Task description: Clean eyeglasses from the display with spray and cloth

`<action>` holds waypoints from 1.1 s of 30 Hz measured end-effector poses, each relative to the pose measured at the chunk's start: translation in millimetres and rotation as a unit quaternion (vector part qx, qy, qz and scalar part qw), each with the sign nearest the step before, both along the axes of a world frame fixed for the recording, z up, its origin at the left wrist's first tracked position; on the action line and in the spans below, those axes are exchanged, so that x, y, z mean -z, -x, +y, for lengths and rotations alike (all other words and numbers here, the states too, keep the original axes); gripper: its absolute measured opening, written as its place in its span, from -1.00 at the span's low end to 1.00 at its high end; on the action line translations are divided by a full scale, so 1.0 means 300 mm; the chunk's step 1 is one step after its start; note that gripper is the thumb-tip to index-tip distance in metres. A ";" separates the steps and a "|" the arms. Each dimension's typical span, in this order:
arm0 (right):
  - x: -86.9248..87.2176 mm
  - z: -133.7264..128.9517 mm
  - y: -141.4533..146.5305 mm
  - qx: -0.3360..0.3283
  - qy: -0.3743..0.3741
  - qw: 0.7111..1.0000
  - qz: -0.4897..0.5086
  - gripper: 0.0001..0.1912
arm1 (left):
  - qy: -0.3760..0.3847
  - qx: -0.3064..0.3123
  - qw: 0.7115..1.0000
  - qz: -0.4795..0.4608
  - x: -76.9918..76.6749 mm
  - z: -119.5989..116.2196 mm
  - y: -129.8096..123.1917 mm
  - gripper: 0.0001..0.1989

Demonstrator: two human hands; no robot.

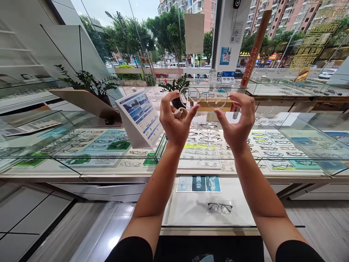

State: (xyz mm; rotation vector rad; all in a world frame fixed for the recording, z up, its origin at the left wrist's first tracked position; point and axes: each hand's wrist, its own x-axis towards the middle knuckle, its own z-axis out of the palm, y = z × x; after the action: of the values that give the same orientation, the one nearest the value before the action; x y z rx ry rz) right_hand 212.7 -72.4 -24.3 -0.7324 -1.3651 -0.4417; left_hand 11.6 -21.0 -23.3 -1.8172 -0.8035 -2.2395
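Both hands are raised over the glass display counter [89, 168], holding a pair of round glasses [203, 95] up between them, lenses side by side and nearly level. The left hand [176, 122] is part-open, thumb at the lower rim of one lens and curled fingers at its outer side, with a pale cloth [181, 112] bunched in its grasp. The right hand [240, 122] mirrors it, thumb beneath the other lens and bent fingers by the outer edge; exactly where those fingertips meet the thin frame is hard to make out. Rows of spectacles lie under the counter glass below, and a dark-framed pair [219, 208] in clear wrapping rests nearer the person, between the forearms.
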 end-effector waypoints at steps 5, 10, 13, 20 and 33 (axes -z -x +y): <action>-0.004 -0.019 0.010 -0.004 0.029 1.000 0.007 -0.45 | 0.015 0.010 1.000 -0.004 -0.004 -0.003 -0.006 -0.35; -0.006 -0.022 0.016 0.006 0.025 1.000 0.015 -0.45 | 0.029 0.052 0.998 -0.019 -0.004 -0.008 -0.012 -0.36; -0.003 -0.020 0.018 -0.017 0.032 0.999 0.015 -0.45 | 0.020 0.053 0.998 -0.012 0.000 -0.002 -0.010 -0.37; 0.001 -0.008 0.027 -0.047 0.055 0.997 0.039 -0.48 | 0.019 0.002 1.000 -0.022 0.003 -0.013 -0.014 -0.34; 0.008 0.013 0.015 -0.106 0.074 0.990 0.060 -0.50 | -0.053 -0.056 0.997 -0.021 0.006 -0.027 -0.018 -0.35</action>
State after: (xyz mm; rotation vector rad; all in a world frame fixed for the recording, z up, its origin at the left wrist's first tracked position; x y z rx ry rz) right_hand 208.1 -68.6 -26.8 -0.7139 -1.3543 -0.1277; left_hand 17.1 -29.2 -25.0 -1.6429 -0.7581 -2.2123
